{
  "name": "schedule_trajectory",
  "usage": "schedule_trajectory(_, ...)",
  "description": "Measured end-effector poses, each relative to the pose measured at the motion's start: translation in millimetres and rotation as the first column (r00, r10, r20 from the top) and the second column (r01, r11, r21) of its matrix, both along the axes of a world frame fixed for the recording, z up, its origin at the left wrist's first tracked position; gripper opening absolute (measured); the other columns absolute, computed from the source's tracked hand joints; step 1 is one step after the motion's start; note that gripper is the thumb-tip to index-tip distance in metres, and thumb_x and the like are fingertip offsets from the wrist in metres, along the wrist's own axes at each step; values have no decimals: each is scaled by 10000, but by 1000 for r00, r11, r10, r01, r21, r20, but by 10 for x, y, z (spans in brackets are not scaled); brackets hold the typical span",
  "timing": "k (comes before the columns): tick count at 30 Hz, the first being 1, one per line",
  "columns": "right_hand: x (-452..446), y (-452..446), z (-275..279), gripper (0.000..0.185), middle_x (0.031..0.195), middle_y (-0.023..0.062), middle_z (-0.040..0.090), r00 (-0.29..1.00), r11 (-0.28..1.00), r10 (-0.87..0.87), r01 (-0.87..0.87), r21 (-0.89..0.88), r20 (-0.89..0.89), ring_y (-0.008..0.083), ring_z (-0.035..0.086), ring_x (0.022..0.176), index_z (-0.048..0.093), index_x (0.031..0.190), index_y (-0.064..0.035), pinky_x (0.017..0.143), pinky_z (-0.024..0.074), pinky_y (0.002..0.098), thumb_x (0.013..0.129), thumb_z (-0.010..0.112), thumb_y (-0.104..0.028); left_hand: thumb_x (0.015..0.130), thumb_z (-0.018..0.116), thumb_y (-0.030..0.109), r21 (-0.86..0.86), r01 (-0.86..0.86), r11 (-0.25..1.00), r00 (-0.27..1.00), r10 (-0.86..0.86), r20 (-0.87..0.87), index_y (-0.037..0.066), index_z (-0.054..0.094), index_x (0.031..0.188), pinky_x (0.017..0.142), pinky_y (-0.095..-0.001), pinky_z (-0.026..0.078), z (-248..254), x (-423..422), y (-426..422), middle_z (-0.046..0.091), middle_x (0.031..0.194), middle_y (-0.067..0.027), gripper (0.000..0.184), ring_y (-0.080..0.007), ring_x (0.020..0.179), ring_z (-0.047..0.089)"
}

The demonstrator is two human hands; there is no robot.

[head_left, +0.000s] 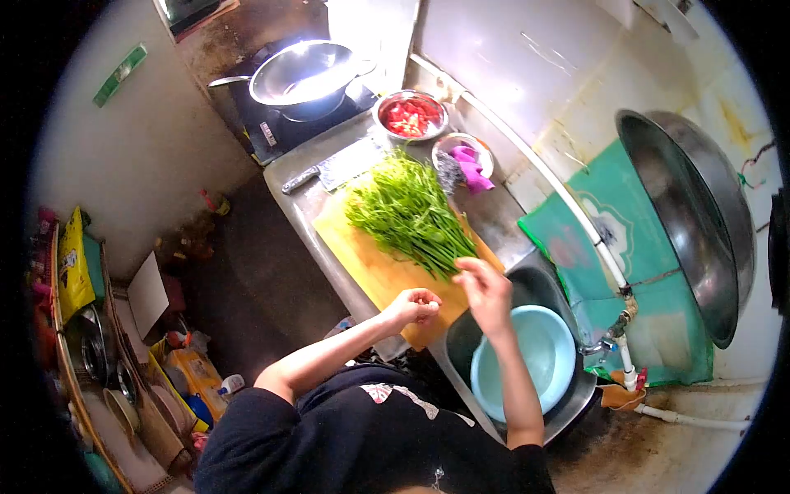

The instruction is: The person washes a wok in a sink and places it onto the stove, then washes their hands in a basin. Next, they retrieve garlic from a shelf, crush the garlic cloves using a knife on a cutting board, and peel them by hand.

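A big bunch of leafy greens with long thin stems (407, 210) lies on a yellow cutting board (350, 255), stem ends toward me. My right hand (487, 292) is by those stem ends, its fingers bent together in a pinch; whatever is between them is too small to make out. Over the board's near end, my left hand (415, 307) is closed with the fingers curled in, and I cannot see what it holds, if anything. A cleaver (346, 165) rests flat beyond the board, its handle to the left.
A light blue basin (539, 329) sits in the sink (457, 350), below a tap (599, 347). Behind the greens are a metal bowl of chopped red pieces (411, 117) and a bowl with a purple cloth (471, 167). A wok (300, 74) stands on the cooktop.
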State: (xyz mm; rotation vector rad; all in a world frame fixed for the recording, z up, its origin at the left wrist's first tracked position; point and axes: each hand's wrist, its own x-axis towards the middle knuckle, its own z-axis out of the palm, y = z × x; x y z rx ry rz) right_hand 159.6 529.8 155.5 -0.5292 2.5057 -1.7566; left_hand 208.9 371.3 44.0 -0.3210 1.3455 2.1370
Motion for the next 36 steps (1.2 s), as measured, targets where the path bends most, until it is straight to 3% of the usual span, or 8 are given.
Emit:
schedule_trajectory(6, -747, -2337, -248, 266, 883, 106, 646, 878, 919, 394, -373, -126, 272, 157, 648, 695, 550, 1105, 20, 594, 531, 279, 843, 553, -27, 829, 639, 166, 167, -18, 986, 1000, 18, 0, 57, 570, 926, 547, -217, 408, -111, -37, -494, 583, 754, -5, 162, -91, 584, 546)
schedule_trajectory(10, -1345, -3673, -824, 610, 885, 208, 629, 979, 877, 75, -155, 454, 190, 265, 663, 731, 333, 1289, 44, 622, 531, 372, 812, 582, -244, 867, 534, 95, 192, -82, 978, 996, 85, -4, 36, 578, 1019, 710, -315, 485, -432, 88, -633, 607, 918, -78, 168, -184, 822, 588)
schedule_trajectory(12, -1509, -4130, -1227, 727, 934, 229, 628, 996, 676, -79, 90, 731, -50, 325, 650, 839, 229, 1324, 73, 739, 511, 420, 830, 571, -336, 908, 571, 197, 502, 29, 865, 996, -66, 56, 41, 486, 1146, 696, -255, 473, -575, 140, -850, 589, 864, -27, 297, -102, 753, 557)
schedule_trajectory(16, -1521, -4382, -996, 813, 987, 228, 628, 944, 701, -285, 87, 708, 166, 348, 633, 903, 163, 1353, 56, 796, 504, 399, 791, 640, -287, 877, 617, 175, 270, 78, 960, 997, -79, -7, 10, 507, 1103, 648, -264, 469, -65, 103, -1346, 595, 856, -43, 301, -108, 705, 559)
schedule_trajectory(22, -1402, -4391, -1183, 818, 917, 214, 644, 871, 774, -456, 285, 565, 185, 337, 646, 859, 194, 1378, 1, 759, 518, 410, 703, 623, -169, 871, 626, 189, 171, 91, 981, 996, -94, 10, 41, 568, 1068, 543, -219, 439, -64, 72, -1447, 600, 797, -23, 254, -102, 602, 554)
schedule_trajectory(27, -1068, -4321, -547, 671, 752, 153, 603, 864, 888, -442, 460, -18, 241, 320, 612, 653, 335, 1231, -159, 603, 478, 436, 651, 664, -236, 879, 619, 189, 153, 209, 966, 978, -203, -51, 24, 550, 1100, 564, -228, 461, -244, 9, -1361, 605, 812, -23, 285, -100, 641, 569)
schedule_trajectory(30, -748, -3698, 40, 664, 788, 97, 592, 865, 854, 66, 209, -477, 497, 149, 591, 717, 349, 1291, -129, 610, 475, 315, 696, 638, -69, 886, 600, 171, 182, 256, 949, 953, -217, -213, 22, 508, 1157, 617, -231, 472, -320, 46, -1284, 599, 847, -23, 322, -100, 707, 566)
schedule_trajectory(36, 603, -1649, 867, 678, 979, 89, 547, 995, 870, 87, -48, -491, 57, 148, 569, 840, 279, 1305, -116, 686, 464, 263, 716, 602, -32, 852, 583, 136, -43, 196, 980, 959, -201, -200, 37, 544, 1016, 686, -269, 462, -627, -105, -1153, 582, 847, -30, 196, -125, 750, 549)
